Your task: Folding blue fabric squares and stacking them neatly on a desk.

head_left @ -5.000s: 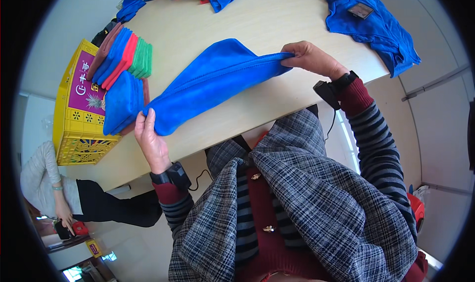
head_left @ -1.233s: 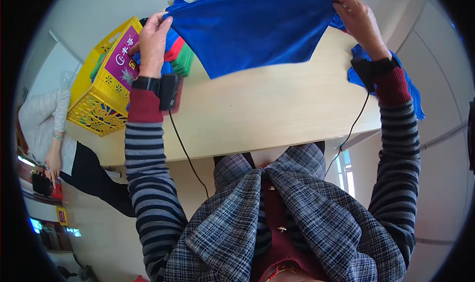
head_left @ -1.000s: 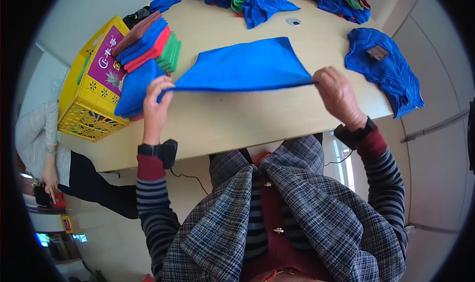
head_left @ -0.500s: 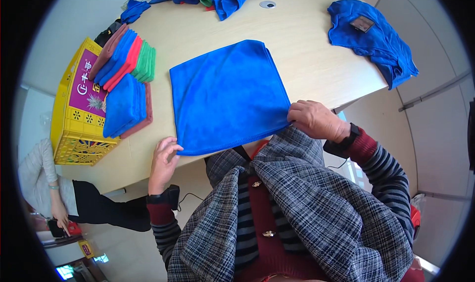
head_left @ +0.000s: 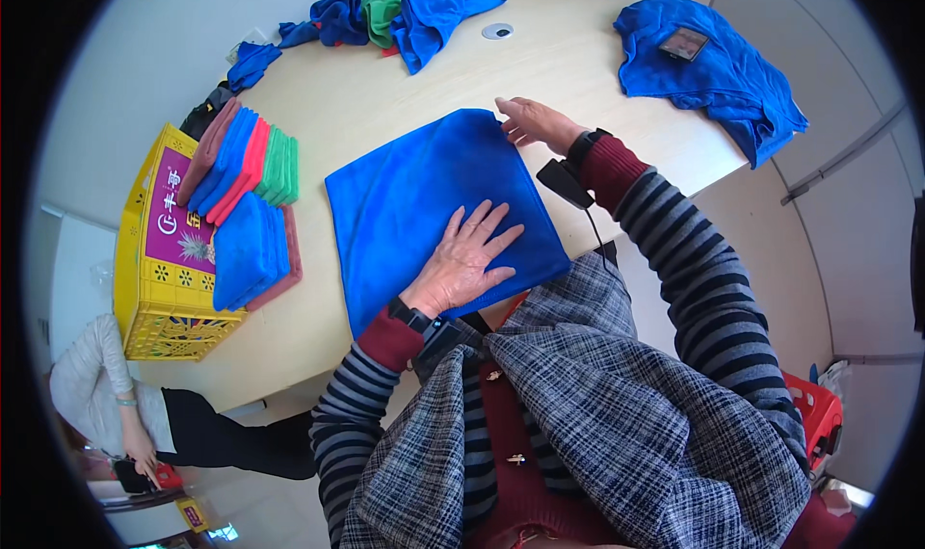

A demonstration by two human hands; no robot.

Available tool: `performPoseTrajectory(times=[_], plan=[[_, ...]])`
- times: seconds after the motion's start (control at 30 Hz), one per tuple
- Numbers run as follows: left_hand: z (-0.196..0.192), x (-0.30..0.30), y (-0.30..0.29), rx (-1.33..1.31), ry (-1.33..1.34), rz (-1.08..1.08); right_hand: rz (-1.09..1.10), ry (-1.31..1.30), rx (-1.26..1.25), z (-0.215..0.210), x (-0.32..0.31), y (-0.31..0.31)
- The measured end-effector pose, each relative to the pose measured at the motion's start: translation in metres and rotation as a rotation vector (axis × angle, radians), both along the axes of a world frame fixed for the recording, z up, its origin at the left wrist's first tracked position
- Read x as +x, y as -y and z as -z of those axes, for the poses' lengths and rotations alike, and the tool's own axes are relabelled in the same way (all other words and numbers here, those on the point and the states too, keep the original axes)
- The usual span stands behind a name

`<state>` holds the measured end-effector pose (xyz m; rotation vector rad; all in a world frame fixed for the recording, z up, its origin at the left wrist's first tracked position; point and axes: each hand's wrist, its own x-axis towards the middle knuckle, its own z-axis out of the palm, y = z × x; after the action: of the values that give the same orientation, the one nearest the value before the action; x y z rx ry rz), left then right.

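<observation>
A blue cloth (head_left: 414, 197), folded into a near-square, lies on the table in front of me. My left hand (head_left: 464, 260) rests flat on its near part, fingers spread. At its far right corner is my right hand (head_left: 540, 125), with fingers bent and apart; some fingertips are at the cloth's edge, and whether they touch it I cannot tell. To the left stand folded cloths: a row in brown, blue, red and green (head_left: 279, 164), and a blue pile (head_left: 249, 250) with a brown cloth (head_left: 289, 270) beside it.
A yellow crate (head_left: 183, 318) stands left of the folded cloths. Loose blue, green and red cloths (head_left: 424, 19) lie at the table's far side. A blue cloth heap (head_left: 713, 67) at the right bears a small dark-framed object (head_left: 684, 43). Another person (head_left: 106, 385) is at the left.
My left hand has left the near left corner and now lies flat on the cloth. The right hand has moved from the near right corner to the far right one.
</observation>
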<state>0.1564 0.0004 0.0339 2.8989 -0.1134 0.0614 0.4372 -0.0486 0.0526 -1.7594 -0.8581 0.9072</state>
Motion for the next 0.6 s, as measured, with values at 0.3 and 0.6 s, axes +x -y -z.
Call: performPoseTrajectory(times=[0.3, 0.6], plan=[[0.005, 0.002, -0.003, 0.006, -0.032, 0.008, -0.105, -0.61, 0.026, 0.0, 0.008, -0.027], [0.006, 0.002, -0.003, -0.017, -0.018, 0.005, -0.016, -0.367, 0.225, 0.006, 0.009, -0.04]])
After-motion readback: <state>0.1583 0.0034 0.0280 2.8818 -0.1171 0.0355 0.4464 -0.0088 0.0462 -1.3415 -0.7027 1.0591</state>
